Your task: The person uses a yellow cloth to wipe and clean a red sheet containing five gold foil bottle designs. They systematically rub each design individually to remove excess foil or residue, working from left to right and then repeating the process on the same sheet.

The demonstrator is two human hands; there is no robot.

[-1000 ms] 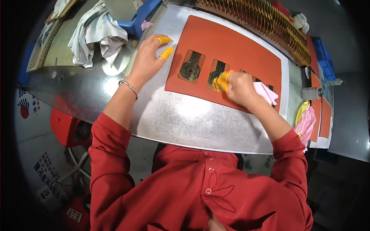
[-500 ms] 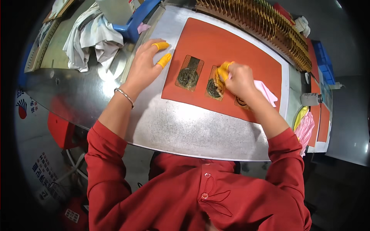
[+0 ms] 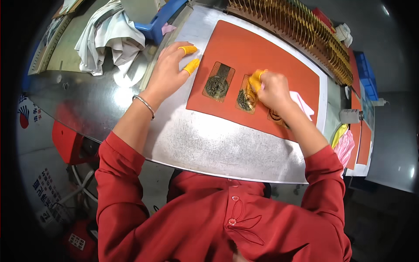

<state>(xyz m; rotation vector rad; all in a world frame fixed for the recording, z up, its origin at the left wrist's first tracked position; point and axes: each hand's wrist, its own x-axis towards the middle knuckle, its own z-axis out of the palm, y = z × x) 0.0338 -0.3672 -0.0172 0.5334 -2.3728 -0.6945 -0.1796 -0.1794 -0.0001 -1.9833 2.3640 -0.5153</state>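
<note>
An orange-red mat (image 3: 262, 48) lies on the metal work board, with three dark-and-gold patterned metal plates in a row on it. The left plate (image 3: 218, 83) is fully in sight. Over the upper part of the middle plate (image 3: 246, 101) is my right hand (image 3: 273, 89), its fingers closed and pressed down. A pale pink cloth (image 3: 302, 105) comes out from beneath that hand. My forearm partly covers the right plate (image 3: 277, 117). By the mat's left edge my left hand (image 3: 172, 67) rests with thumb and forefinger apart, holding nothing. Yellow finger cots cover fingertips on both hands.
A rack of many upright gold plates (image 3: 297, 35) runs along the far side. White cloth (image 3: 109, 39) and a blue bin (image 3: 152, 28) are at the far left. A clear bottle (image 3: 350, 115) and pink and yellow cloths (image 3: 345, 144) lie at the right.
The whole view has shifted slightly. My right hand stays on the middle plate, with only a slight movement of its fingers. My left hand keeps its place by the mat's edge.
</note>
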